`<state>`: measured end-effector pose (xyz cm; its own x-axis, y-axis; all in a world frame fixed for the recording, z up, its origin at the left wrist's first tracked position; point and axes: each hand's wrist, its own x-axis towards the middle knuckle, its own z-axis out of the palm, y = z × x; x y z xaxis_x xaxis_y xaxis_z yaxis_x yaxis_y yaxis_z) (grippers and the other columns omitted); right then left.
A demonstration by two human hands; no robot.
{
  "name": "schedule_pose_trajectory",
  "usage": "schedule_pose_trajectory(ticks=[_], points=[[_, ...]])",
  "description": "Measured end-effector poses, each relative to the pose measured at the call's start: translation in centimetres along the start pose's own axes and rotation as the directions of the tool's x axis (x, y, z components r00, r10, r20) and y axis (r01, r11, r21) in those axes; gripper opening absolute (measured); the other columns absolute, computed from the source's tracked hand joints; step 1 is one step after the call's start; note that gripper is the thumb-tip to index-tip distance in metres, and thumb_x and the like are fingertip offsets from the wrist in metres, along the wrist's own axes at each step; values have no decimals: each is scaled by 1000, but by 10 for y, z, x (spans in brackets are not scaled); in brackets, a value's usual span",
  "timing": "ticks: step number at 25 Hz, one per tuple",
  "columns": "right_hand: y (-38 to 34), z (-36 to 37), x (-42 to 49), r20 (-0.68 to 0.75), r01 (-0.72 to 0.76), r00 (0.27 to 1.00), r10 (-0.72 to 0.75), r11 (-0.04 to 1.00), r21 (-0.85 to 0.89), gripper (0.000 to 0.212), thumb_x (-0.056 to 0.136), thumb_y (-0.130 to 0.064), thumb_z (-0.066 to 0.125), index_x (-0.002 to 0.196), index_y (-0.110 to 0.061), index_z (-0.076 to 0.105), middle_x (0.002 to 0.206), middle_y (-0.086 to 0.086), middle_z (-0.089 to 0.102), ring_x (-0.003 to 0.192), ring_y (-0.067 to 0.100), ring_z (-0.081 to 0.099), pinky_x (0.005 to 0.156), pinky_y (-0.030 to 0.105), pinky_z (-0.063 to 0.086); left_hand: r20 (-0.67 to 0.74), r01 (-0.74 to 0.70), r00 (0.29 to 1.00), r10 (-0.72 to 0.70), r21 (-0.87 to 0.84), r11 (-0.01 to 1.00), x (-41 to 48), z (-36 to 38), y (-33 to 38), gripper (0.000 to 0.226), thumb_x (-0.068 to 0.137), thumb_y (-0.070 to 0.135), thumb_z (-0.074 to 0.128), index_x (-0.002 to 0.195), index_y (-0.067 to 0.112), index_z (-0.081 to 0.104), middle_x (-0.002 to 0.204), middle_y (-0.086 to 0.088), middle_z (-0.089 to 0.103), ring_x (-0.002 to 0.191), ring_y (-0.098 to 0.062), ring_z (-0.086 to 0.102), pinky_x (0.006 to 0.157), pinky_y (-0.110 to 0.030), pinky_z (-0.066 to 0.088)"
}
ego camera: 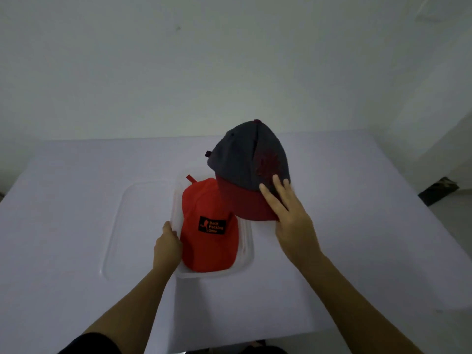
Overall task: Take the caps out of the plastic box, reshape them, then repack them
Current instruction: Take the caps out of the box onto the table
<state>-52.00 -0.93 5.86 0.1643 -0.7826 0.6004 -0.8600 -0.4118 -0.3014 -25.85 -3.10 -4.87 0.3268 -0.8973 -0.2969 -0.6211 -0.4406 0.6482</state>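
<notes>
Red cloth fills most of the clear plastic box point(245, 254): a bright red cap point(208, 241) lies in it, brim toward the person, with a black patch point(212, 225) carrying orange lettering on its front and a small strap tab sticking up at its far end. The left hand point(167, 245) is at the box's left wall, just beside the red cap, its fingers curled over the rim; whether they are gripping the box or the cap's edge cannot be told, since the fingertips are hidden.

Beyond and to the right of that hand, the right hand point(291, 218) holds a second cap point(249, 167), dark grey on the crown with a dark red brim and a dark red button on top. This grey cap is raised above the far right corner of the box, tilted with its crown away from the person. The right hand's fingers point(277, 186) are spread flat across the brim and the lower crown, and the thumb is out of sight, presumably under the brim, so the hand is grasping the brim's right side.

Left of the left hand, a clear lid point(115, 226) lies flat on the white tablecloth point(357, 226), touching or nearly touching the box's left side. A pale wall point(229, 60) rises beyond both hands.
</notes>
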Motion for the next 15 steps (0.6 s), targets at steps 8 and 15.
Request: schedule_pose_trajectory(ticks=[8,15], points=[[73,12,-165,352,-161,912,209,974,-162,126,53,27,65,147,-36,11,159,-7,-1,134,35,36,67,17,55,-19,10,1000,-9,19,1000,4,6,-2,47,94,6,37,141,2,27,120,-29,58,109,-47,54,93,-51,41],[109,54,-170,544,-102,819,184,979,-177,130,55,24,69,147,-39,3,158,-1,6,139,31,16,94,59,44,-14,33,999,-33,33,999,7,8,-4,47,96,9,36,142,6,26,121,-27,58,110,-46,53,94,-51,41]])
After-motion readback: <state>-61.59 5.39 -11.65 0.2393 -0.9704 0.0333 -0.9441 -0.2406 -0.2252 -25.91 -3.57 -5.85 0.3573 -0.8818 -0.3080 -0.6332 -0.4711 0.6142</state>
